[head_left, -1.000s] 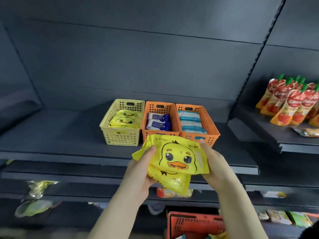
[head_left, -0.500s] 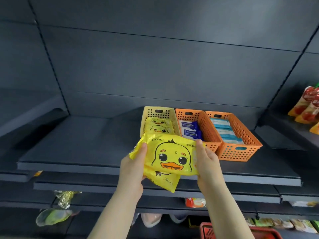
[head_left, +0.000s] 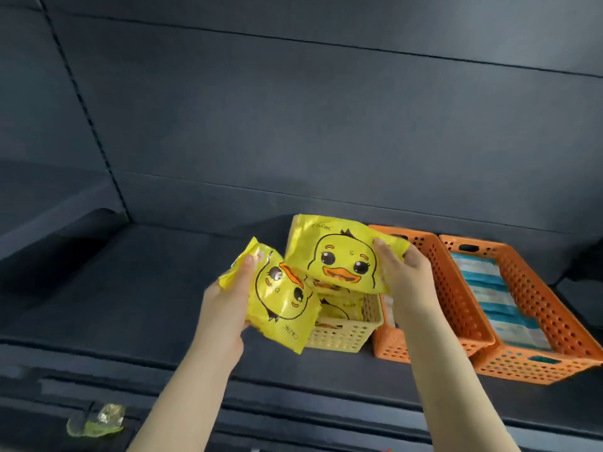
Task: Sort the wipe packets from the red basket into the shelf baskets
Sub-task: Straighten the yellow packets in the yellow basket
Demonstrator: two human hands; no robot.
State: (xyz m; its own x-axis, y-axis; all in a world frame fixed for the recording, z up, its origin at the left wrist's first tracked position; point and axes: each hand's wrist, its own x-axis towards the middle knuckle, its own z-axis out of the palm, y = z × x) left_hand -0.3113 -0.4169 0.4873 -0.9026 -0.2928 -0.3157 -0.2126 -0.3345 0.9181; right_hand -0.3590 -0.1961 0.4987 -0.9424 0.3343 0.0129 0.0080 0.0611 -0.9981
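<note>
L hand [head_left: 225, 311] grips a tilted duck pkt [head_left: 284, 298]: thumb curled over its upper-left edge, fingers hidden under it, so the pkt is pinched btwn thumb and fingers. The duck face on it is turned sideways, beak pointing up-right. Its lower corner hangs below-right of the hand, in front of the left front corner of the yellow basket [head_left: 342, 337]. R hand [head_left: 404, 275] holds a second duck pkt [head_left: 339, 256] by its right end, thumb pressed on the printed face, other fingers wrapped behind. The face is upright, toward the camera. This pkt sits just left of the R hand and right above the yellow basket, covering most of its opening; can't tell if it touches the rim. The 2 pkts overlap at their near edges, btwn the hands. Under the R-hand pkt, stacked duck pkts [head_left: 339, 309] lie inside the yellow basket. Just right of the R wrist is the mid orange basket [head_left: 453, 288], contents mostly hidden by the forearm. Further right, up against it, is the far orange basket [head_left: 522, 367] w/ blue-white pkts [head_left: 486, 288] laid in a row. All 3 baskets stand on the dark shelf [head_left: 130, 288], which spreads wide to the left of the L hand. Down-left of the L forearm, on a lower shelf level, lies a crinkled wrapper [head_left: 96, 419], clear-greenish and blurred.
</note>
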